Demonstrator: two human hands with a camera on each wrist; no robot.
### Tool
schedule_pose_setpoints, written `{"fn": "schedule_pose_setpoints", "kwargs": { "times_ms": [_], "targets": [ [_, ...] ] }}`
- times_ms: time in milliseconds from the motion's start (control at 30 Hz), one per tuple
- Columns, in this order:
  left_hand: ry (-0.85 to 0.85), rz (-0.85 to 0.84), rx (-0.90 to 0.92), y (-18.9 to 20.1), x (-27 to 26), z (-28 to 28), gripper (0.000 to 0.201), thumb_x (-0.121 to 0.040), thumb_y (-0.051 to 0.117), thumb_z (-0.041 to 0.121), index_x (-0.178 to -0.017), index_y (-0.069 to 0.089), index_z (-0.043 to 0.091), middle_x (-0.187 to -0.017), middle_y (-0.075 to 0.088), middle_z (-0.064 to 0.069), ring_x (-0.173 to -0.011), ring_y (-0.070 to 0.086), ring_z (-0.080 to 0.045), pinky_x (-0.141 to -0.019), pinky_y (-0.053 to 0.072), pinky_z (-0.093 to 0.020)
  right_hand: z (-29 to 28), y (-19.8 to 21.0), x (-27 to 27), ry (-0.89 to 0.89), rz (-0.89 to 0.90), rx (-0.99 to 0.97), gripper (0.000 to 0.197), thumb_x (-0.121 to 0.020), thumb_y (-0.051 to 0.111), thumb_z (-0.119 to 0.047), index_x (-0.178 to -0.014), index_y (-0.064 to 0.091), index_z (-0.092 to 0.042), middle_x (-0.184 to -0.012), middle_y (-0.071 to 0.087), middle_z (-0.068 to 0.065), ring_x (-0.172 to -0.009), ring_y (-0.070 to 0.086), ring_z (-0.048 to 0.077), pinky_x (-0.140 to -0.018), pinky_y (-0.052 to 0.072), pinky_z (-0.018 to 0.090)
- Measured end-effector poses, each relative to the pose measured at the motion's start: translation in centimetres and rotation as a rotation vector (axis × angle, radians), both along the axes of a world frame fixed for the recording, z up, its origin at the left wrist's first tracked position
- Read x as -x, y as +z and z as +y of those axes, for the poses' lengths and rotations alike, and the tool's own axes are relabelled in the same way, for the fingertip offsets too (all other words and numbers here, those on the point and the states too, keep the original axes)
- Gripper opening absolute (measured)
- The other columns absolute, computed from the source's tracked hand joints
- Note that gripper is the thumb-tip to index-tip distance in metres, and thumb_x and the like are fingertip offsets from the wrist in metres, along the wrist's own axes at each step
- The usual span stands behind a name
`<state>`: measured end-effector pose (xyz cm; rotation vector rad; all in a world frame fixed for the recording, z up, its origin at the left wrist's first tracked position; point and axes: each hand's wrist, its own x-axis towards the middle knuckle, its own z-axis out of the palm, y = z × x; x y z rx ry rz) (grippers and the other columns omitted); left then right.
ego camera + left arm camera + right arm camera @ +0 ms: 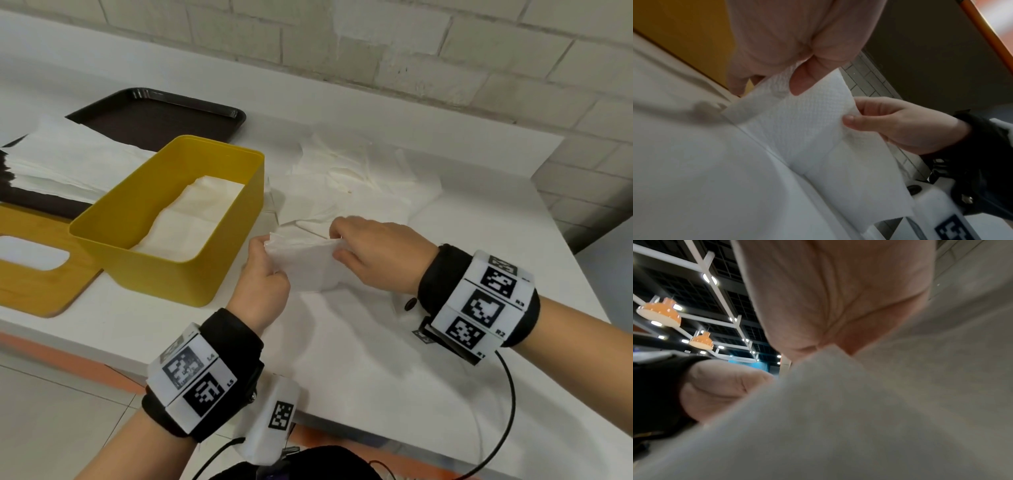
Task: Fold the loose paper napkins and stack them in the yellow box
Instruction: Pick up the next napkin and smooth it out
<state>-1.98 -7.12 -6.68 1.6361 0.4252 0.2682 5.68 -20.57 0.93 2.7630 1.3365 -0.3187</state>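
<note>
On the counter (342, 359), loose napkins (356, 171) still await folding toward its back edge, the yellow box (178, 219) near its front-left holds a few folded ones, and left hand (263, 277) and right hand (376, 253) each pinch one napkin (305, 263) mid-fold.

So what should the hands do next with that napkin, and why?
Probably bring its two ends together to fold it in half. The left hand and right hand each pinch an end of one napkin, held up off the table and not yet folded flat. The yellow box beside it already holds folded napkins.
</note>
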Motion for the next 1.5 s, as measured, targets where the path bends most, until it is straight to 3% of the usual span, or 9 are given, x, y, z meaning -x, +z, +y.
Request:
{"fn": "schedule_pose_setpoints", "kwargs": {
  "times_ms": [100, 433, 600, 667, 733, 867, 1167, 1333, 1500],
  "targets": [
    [-0.024, 0.005, -0.051, 0.0, -0.1, 0.0, 0.054, -0.07, 0.037, 0.007, -0.123, 0.045, 0.003, -0.117, 0.059, -0.011, -0.111, 0.055, -0.022, -0.094, 0.049, -0.039, 0.2, -0.4, 0.0, 0.029, -0.029, 0.115, 0.023, -0.1, 0.03, -0.019, -0.121, 0.036, -0.012, -0.112, 0.052, 0.004, -0.081, 0.044, 0.021, -0.067, 0.038, 0.032],
    [-0.01, 0.054, 0.052, 1.1, 0.1, -0.7, 0.038, -0.093, 0.048, 0.004, -0.126, 0.033, 0.014, -0.127, 0.051, -0.01, -0.116, 0.052, -0.023, -0.102, 0.042, -0.046, -0.3, -0.2, -0.1, -0.008, -0.004, 0.055, 0.021, -0.101, 0.024, -0.023, -0.113, 0.037, -0.013, -0.089, 0.043, 0.0, -0.076, 0.041, 0.02, -0.065, 0.032, 0.031],
    [0.016, 0.009, -0.012, 2.5, 0.5, -0.8, 0.068, -0.09, 0.057, 0.024, -0.144, 0.017, 0.02, -0.143, 0.03, 0.0, -0.131, 0.033, -0.015, -0.108, 0.032, -0.032, -1.8, 1.3, -1.9, -0.188, 0.245, -0.429, 0.013, -0.1, 0.031, -0.02, -0.09, 0.033, -0.012, -0.07, 0.048, 0.008, -0.064, 0.046, 0.026, -0.056, 0.036, 0.022],
    [-0.018, -0.029, 0.065, 3.7, 0.7, -1.0, 0.068, -0.091, 0.054, 0.031, -0.145, 0.015, 0.024, -0.136, 0.038, 0.004, -0.123, 0.042, -0.012, -0.099, 0.037, -0.027, -2.1, 1.4, -2.5, -0.275, 0.325, -0.663, 0.02, -0.1, 0.033, -0.02, -0.103, 0.041, -0.003, -0.096, 0.057, 0.025, -0.089, 0.052, 0.039, -0.08, 0.045, 0.03],
    [-0.099, -0.058, 0.126, 4.6, 0.8, -1.3, 0.057, -0.091, 0.05, 0.034, -0.142, 0.024, 0.025, -0.13, 0.052, 0.004, -0.114, 0.054, -0.012, -0.096, 0.045, -0.029, -1.8, 1.2, -2.4, -0.334, 0.436, -0.797, 0.029, -0.1, 0.033, -0.02, -0.118, 0.038, 0.002, -0.121, 0.051, 0.025, -0.112, 0.048, 0.038, -0.099, 0.039, 0.045],
    [-0.247, -0.154, 0.124, 5.6, 0.9, -1.5, 0.031, -0.096, 0.042, 0.011, -0.124, 0.048, 0.023, -0.12, 0.063, 0.004, -0.107, 0.062, -0.009, -0.083, 0.052, -0.019, -0.9, 0.3, -1.8, -0.464, 0.691, -0.996, 0.008, -0.1, 0.032, -0.021, -0.099, 0.038, -0.026, -0.104, 0.054, -0.004, -0.103, 0.052, 0.017, -0.1, 0.041, 0.042],
    [-0.263, -0.272, 0.094, 7.3, 2.2, 1.0, 0.076, -0.086, 0.054, -0.006, -0.123, 0.02, 0.051, -0.111, 0.068, -0.002, -0.095, 0.068, -0.015, -0.075, 0.057, -0.029, 0.5, 3.3, -2.6, -0.149, 0.755, -1.226, 0.055, -0.083, 0.057, 0.011, -0.104, 0.026, -0.03, -0.102, 0.058, 0.004, -0.087, 0.062, 0.018, -0.081, 0.054, 0.036],
    [-0.195, -0.127, -0.069, 9.0, 3.8, 3.0, 0.046, -0.087, 0.048, -0.011, -0.089, 0.066, 0.031, -0.099, 0.068, 0.007, -0.09, 0.065, -0.017, -0.075, 0.055, -0.031, 3.0, 5.8, -4.1, 0.09, 0.547, -0.904, 0.037, -0.077, 0.062, 0.01, -0.092, 0.056, -0.024, -0.101, 0.057, -0.007, -0.091, 0.058, 0.013, -0.083, 0.05, 0.03],
    [-0.071, 0.015, -0.122, 10.4, 4.5, 6.8, 0.035, -0.089, 0.052, -0.003, -0.079, 0.074, 0.024, -0.093, 0.073, 0.006, -0.081, 0.066, -0.013, -0.073, 0.054, -0.024, 6.8, 7.3, -4.6, 0.042, 0.508, -0.859, 0.021, -0.076, 0.066, 0.006, -0.081, 0.064, -0.015, -0.084, 0.061, -0.006, -0.07, 0.057, 0.001, -0.065, 0.049, 0.016]
  ]
}}
